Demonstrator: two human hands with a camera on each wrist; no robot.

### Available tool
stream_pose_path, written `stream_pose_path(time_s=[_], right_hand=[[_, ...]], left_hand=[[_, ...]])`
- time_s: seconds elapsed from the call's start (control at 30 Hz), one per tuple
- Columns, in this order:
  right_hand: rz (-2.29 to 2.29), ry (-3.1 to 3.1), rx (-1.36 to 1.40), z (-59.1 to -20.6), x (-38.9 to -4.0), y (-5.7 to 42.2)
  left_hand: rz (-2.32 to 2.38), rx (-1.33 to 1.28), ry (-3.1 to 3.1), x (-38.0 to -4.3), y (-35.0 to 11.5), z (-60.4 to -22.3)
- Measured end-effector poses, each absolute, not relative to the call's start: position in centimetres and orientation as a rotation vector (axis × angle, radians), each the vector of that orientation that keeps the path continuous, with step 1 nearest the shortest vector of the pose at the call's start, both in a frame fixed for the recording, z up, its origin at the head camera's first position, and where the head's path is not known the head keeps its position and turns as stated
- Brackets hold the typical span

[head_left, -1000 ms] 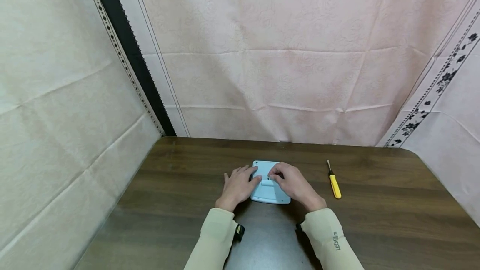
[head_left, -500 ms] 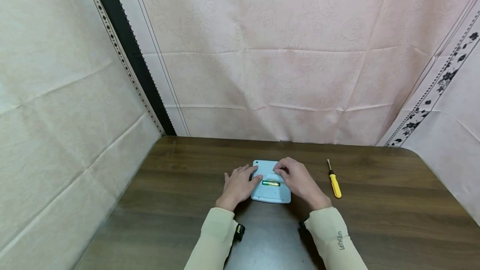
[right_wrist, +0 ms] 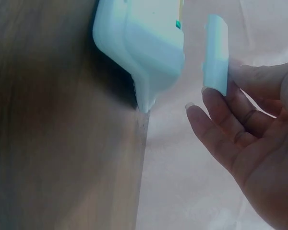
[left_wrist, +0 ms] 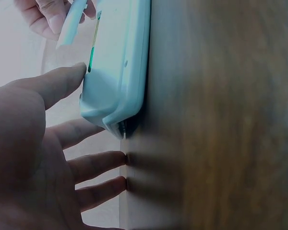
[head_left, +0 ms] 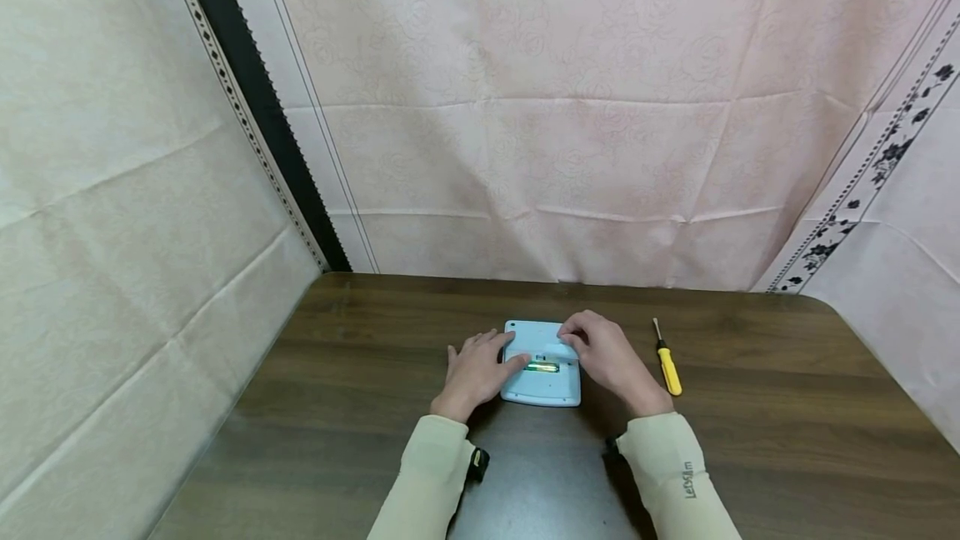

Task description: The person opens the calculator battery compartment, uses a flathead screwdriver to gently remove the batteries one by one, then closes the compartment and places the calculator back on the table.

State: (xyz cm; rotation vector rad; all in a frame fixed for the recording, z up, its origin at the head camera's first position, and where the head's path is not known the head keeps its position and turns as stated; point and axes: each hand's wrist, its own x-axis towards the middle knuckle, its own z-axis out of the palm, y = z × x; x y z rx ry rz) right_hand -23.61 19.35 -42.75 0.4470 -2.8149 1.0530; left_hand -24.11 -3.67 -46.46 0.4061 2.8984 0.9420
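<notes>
A light blue calculator-like device point(head_left: 540, 391) lies on the table with its back up. In its uncovered battery slot sits one green-and-gold battery point(head_left: 546, 367), its edge also showing in the left wrist view. My left hand point(head_left: 480, 369) rests at the device's left side, thumb on the back close to the battery and the other fingers spread, fairly straight. Between thumb and fingers my right hand point(head_left: 603, 352) pinches a small light blue battery cover point(right_wrist: 216, 55), held apart from the device and above its right side.
Right of the hands lies a screwdriver point(head_left: 670, 367) with a yellow handle, its tip pointing away. The brown wooden table point(head_left: 360, 357) ends at a back edge, where a pale patterned cloth point(head_left: 562, 148) hangs. Another cloth hangs at the left.
My right hand has lifted the battery cover off the slot and moved it right and away from me, exposing the battery. My left thumb has shifted slightly right toward the slot.
</notes>
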Motion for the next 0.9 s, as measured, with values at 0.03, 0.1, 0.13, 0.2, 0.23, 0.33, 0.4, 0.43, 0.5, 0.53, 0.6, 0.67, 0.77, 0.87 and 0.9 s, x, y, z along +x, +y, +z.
stream_pose_path(time_s=[0.03, 0.1, 0.13, 0.2, 0.23, 0.33, 0.4, 0.43, 0.5, 0.53, 0.6, 0.67, 0.77, 0.87, 0.9], right_hand=[[1.052, -2.815, 0.445, -42.7, -23.6, 19.5], [1.048, -2.817, 0.441, -42.7, -23.6, 19.7], [1.048, -2.817, 0.440, -42.6, -23.6, 19.7], [1.046, -2.815, 0.446, -42.6, -23.6, 19.9], [1.045, -2.816, 0.443, -42.6, -23.6, 20.0], [1.044, -2.826, 0.425, -42.5, -23.7, 20.2], [1.046, -2.831, 0.420, -42.5, -23.7, 20.4], [1.044, -2.832, 0.421, -42.5, -23.7, 20.4], [1.044, -2.832, 0.417, -42.5, -23.7, 20.6], [1.041, -2.833, 0.416, -42.5, -23.7, 20.7], [1.035, -2.835, 0.411, -42.5, -23.7, 20.8], [1.032, -2.838, 0.398, -42.5, -23.7, 21.0], [1.012, -2.839, 0.407, -42.4, -23.7, 21.2], [1.001, -2.845, 0.401, -42.4, -23.7, 21.4], [0.995, -2.849, 0.399, -42.4, -23.7, 21.5]], left_hand=[[0.941, 0.404, 2.901, -24.1, -3.6, -46.5], [0.940, 0.399, 2.906, -24.2, -3.6, -46.5], [0.941, 0.395, 2.907, -24.2, -3.6, -46.5], [0.944, 0.390, 2.908, -24.1, -3.6, -46.5], [0.947, 0.388, 2.909, -24.1, -3.5, -46.5], [0.954, 0.384, 2.909, -24.0, -3.5, -46.5], [0.960, 0.386, 2.911, -24.1, -3.5, -46.5], [0.961, 0.386, 2.912, -24.1, -3.4, -46.5], [0.962, 0.385, 2.913, -24.1, -3.4, -46.5], [0.964, 0.385, 2.913, -24.1, -3.4, -46.5], [0.966, 0.383, 2.914, -24.1, -3.4, -46.5], [0.969, 0.382, 2.912, -24.1, -3.4, -46.5], [0.973, 0.381, 2.909, -24.0, -3.4, -46.5], [0.978, 0.379, 2.907, -24.0, -3.4, -46.5], [0.979, 0.378, 2.906, -24.0, -3.5, -46.5]])
